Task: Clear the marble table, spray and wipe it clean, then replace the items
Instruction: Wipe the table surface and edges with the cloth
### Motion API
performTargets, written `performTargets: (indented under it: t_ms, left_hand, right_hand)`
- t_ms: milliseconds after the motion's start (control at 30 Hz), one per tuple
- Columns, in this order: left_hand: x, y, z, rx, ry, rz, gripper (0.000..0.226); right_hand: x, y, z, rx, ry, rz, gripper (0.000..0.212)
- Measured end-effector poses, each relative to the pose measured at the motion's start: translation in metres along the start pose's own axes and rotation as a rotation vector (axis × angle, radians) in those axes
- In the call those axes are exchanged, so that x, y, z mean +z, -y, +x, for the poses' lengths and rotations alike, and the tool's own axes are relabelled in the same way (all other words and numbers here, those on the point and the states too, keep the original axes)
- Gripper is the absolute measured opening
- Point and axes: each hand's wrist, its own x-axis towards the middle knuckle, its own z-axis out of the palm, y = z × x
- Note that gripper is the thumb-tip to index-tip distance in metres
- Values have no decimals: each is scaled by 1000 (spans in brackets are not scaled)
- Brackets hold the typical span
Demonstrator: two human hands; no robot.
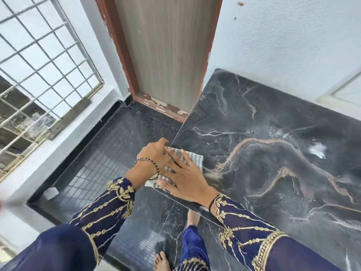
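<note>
The dark marble table (273,153) with brown and white veins fills the right half of the view. A grey-and-white striped cloth (193,159), folded flat, lies at the table's left corner. My right hand (185,177) rests flat on the cloth with fingers spread. My left hand (154,155) pinches the cloth's far left edge, right at the table's rim. White wet spray patches (317,150) sit on the marble to the right of the cloth.
A grey door (166,51) in a chipped brown frame stands behind the table's left corner. A barred window (43,61) is on the left wall. Dark glossy floor tiles (117,153) lie below, with my bare feet (193,218) near the table edge.
</note>
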Motion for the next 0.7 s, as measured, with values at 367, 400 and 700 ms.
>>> performTargets:
  t_ms: [367, 400, 700]
  left_hand:
    - [22, 1, -66, 95, 67, 133, 37]
    - [25, -3, -67, 115, 73, 152, 36]
    - [43, -61, -42, 244, 74, 274, 32]
  right_hand:
    - [-8, 3, -106, -20, 61, -43, 59]
    - [-10, -6, -115, -12, 74, -45, 60]
    - [-8, -67, -110, -47, 50, -62, 57]
